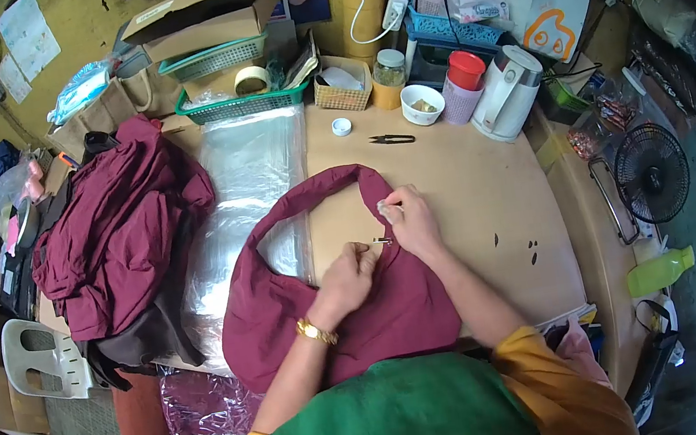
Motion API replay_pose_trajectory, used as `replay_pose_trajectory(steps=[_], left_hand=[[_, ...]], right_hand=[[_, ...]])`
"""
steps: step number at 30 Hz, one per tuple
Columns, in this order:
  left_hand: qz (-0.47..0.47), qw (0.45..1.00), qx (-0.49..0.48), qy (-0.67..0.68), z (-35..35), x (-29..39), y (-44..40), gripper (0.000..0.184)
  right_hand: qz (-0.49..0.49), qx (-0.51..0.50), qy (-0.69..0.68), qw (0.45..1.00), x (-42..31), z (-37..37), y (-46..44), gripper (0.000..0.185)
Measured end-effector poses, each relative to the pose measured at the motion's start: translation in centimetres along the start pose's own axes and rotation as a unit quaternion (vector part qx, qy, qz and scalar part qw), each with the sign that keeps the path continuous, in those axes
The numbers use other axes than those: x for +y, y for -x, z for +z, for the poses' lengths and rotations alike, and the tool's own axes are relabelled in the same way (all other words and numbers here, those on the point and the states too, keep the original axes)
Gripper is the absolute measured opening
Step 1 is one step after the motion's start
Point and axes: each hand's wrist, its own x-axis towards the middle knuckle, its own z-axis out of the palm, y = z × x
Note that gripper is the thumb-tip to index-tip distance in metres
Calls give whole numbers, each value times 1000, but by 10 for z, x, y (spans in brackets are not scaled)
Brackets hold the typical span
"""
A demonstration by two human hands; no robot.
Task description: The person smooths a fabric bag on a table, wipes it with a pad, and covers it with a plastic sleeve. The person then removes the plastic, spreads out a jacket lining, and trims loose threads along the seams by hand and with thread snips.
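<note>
A maroon fabric shoulder bag (346, 329) with a wide looped strap lies in front of me on the brown-covered table. My left hand (346, 282), with a gold watch (317, 331) on its wrist, pinches a small shiny metal piece (382, 241) at the base of the strap; its exact kind is too small to tell. Just above, my right hand (411, 224) is closed at the strap's right side. A small whitish bit (386, 210) shows at its fingertips, too small to name.
Black thread snips (392, 138) lie beyond the bag, near a white bowl (422, 105) and a kettle (508, 94). Maroon cloth (122, 227) is heaped at left beside clear plastic sleeves (248, 169). Green baskets (243, 103) stand at the back; a small fan (650, 173) is at right.
</note>
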Motion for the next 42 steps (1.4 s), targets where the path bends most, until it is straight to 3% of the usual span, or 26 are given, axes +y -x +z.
replay_pose_trajectory(steps=[1,3,4,6,8,10,11,13,15,16,18,20,21,22,23,25,27,29,32,33,34,36,39,42], left_hand=[[-48,997,-46,-34,-9,-3,-13,46],[-58,989,-98,-90,-12,-6,-35,59],[-73,985,-122,-102,-9,-5,-44,62],[-89,984,-130,-82,3,1,-55,58],[-104,983,-139,-62,15,-3,-61,55],[-23,986,-115,123,32,-20,-58,42],[-24,985,-115,123,37,-22,-54,42],[23,998,5,-57,36,-3,-39,31],[16,999,29,-43,34,-1,-27,29],[11,998,55,-28,32,0,-25,28],[5,998,46,-40,29,3,-25,28],[0,998,34,-50,32,1,-26,32],[11,995,76,-60,37,-2,-27,48],[23,990,118,-69,41,-6,-29,65],[21,991,115,-69,44,-11,-30,65],[61,987,116,-91,46,-15,-31,97],[57,989,96,-97,44,-16,-31,97],[55,990,82,-102,42,-10,-30,97],[59,991,90,-84,39,-9,-28,103],[58,990,95,-82,40,-10,-30,106],[57,990,97,-80,41,-11,-30,109],[48,992,87,-82,42,-12,-28,107],[36,993,71,-88,36,-8,-27,99],[37,994,68,-80,35,-11,-34,89]], right_hand=[[1,-4,1,1000,-6,-5,4,3],[168,-9,-162,972,-16,-14,9,7],[168,-9,-161,973,-10,-10,13,7],[163,18,-296,941,14,3,21,9],[161,37,-303,939,32,13,28,9],[161,54,-311,935,35,12,30,8],[182,39,-324,928,34,9,29,7],[202,24,-338,919,39,8,26,6],[236,15,-508,828,46,2,21,7],[236,14,-509,828,45,-1,20,7],[221,-13,-388,895,33,-15,19,13],[216,-28,-369,903,5,-20,27,15],[74,-90,-144,983,3,-18,35,14],[-75,-145,93,982,1,-15,39,13],[-38,-119,76,989,3,-5,40,8],[-61,-101,106,987,-1,3,29,7],[-80,-79,138,984,0,3,14,7],[21,-114,127,985,6,0,-8,4],[32,-154,134,978,-14,-19,-15,5],[18,-177,118,977,-12,-15,-5,8],[-81,-214,226,947,-18,-12,11,5],[-50,-119,136,982,-4,3,18,5],[14,-73,123,990,3,2,-1,2],[-38,-146,104,983,7,-5,18,7]])
